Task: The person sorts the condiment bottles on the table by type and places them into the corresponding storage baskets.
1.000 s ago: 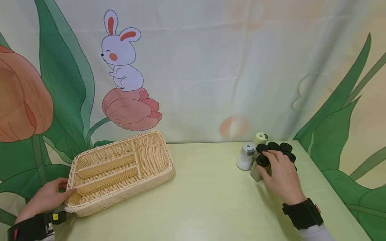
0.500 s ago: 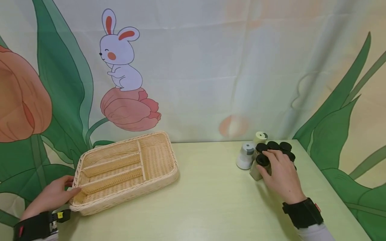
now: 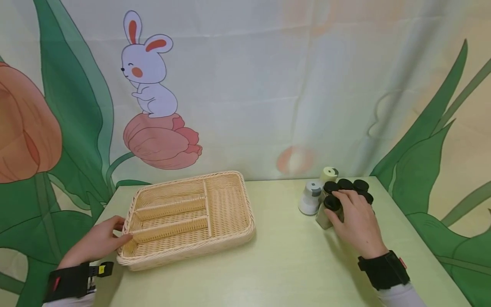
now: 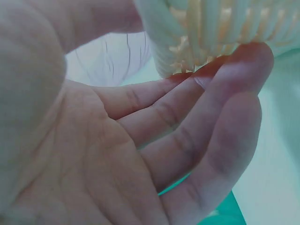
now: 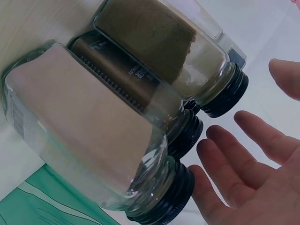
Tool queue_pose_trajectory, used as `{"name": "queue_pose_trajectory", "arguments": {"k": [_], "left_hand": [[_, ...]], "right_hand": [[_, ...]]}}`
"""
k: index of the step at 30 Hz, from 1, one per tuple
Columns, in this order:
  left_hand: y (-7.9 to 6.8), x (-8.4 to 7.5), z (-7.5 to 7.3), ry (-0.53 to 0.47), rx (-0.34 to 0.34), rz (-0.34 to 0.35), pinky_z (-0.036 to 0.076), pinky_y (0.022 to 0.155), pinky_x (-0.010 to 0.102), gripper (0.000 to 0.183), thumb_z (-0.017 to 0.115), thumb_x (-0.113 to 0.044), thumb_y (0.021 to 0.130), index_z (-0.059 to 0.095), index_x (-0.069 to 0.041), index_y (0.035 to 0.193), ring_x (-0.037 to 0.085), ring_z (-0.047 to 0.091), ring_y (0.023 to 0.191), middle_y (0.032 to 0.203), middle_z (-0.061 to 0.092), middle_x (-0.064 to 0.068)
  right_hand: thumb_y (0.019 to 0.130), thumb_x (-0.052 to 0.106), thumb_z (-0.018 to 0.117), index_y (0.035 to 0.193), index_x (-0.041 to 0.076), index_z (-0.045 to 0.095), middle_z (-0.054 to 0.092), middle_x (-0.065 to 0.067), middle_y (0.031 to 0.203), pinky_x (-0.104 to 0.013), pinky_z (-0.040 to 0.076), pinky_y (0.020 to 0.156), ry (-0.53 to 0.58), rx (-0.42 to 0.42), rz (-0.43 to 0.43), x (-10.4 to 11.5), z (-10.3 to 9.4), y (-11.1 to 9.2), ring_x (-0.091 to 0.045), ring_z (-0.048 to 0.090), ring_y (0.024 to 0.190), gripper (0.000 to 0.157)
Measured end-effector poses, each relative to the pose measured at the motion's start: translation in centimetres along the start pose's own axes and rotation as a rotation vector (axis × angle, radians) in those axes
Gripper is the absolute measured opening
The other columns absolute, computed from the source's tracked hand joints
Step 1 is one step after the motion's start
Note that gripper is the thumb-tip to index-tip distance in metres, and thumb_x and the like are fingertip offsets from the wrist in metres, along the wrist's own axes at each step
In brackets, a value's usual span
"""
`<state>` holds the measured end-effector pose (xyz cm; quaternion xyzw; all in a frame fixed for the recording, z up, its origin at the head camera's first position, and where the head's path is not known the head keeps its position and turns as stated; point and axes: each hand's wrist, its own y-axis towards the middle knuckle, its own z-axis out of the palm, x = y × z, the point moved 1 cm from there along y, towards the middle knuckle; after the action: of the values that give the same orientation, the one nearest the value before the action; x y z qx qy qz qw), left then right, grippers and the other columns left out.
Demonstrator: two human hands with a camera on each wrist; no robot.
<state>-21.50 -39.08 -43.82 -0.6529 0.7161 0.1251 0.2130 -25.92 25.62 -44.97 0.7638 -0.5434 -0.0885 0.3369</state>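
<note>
A woven cream basket (image 3: 230, 204) with divided compartments sits at the left of the table. My left hand (image 3: 97, 241) holds its left end, thumb over the rim and fingers beneath, as the left wrist view shows against the weave (image 4: 220, 28). Over a cluster of black-capped glass spice jars (image 3: 332, 203) at the right lies my right hand (image 3: 358, 224), its fingers loosely bent. Seen from the right wrist, a jar of pale powder (image 5: 84, 117) and a jar of brown powder (image 5: 150, 42) stand close to the fingertips. No jar is gripped; whether the fingertips touch the caps is unclear.
A white-topped shaker bottle (image 3: 310, 198) and a pale yellow-topped one (image 3: 328, 174) stand beside the jars. Behind the pale green table (image 3: 276, 264) hangs a printed cloth (image 3: 238, 94) with a rabbit and tulips.
My left hand and the basket have moved together to the right along the table. The right hand and the jars stay in place; the head view has shifted slightly.
</note>
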Motion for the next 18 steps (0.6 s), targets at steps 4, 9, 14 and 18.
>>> {"name": "queue_pose_trajectory", "arguments": {"k": [4,9,14,18], "left_hand": [[0.8,-1.8,0.8,-0.007,0.011,0.013,0.051,0.063,0.029,0.058,0.069,-0.038,0.089,0.054,0.007,0.121,0.017,0.063,0.086,0.107,0.065,0.015],[1.6,-3.7,1.7,-0.015,0.042,0.017,0.050,0.063,0.029,0.052,0.072,-0.037,0.086,0.055,0.002,0.116,0.015,0.061,0.084,0.100,0.064,0.007],[1.9,-5.2,2.3,-0.027,0.076,0.031,0.050,0.063,0.029,0.050,0.074,-0.038,0.084,0.055,-0.001,0.114,0.013,0.058,0.080,0.095,0.063,0.003],[2.0,-6.3,2.7,-0.016,0.092,0.059,0.049,0.062,0.028,0.050,0.075,-0.038,0.083,0.056,-0.003,0.112,0.013,0.058,0.080,0.093,0.063,0.001]], "right_hand": [[0.083,0.031,0.074,0.125,-0.004,0.063,0.057,-0.025,0.124,-0.059,0.042,0.091,-0.001,-0.001,-0.002,0.1,0.0,0.1,-0.045,0.050,0.112,0.056],[0.082,0.030,0.075,0.125,-0.004,0.063,0.057,-0.025,0.124,-0.060,0.042,0.090,-0.008,0.005,0.000,0.2,0.1,0.3,-0.045,0.051,0.112,0.056],[0.082,0.030,0.075,0.125,-0.003,0.063,0.057,-0.024,0.124,-0.059,0.042,0.090,-0.013,0.006,0.001,0.3,0.2,0.3,-0.045,0.051,0.112,0.055],[0.082,0.030,0.075,0.125,-0.004,0.063,0.057,-0.024,0.124,-0.059,0.042,0.090,-0.014,0.001,0.000,0.4,0.2,0.3,-0.044,0.051,0.111,0.056]]}}
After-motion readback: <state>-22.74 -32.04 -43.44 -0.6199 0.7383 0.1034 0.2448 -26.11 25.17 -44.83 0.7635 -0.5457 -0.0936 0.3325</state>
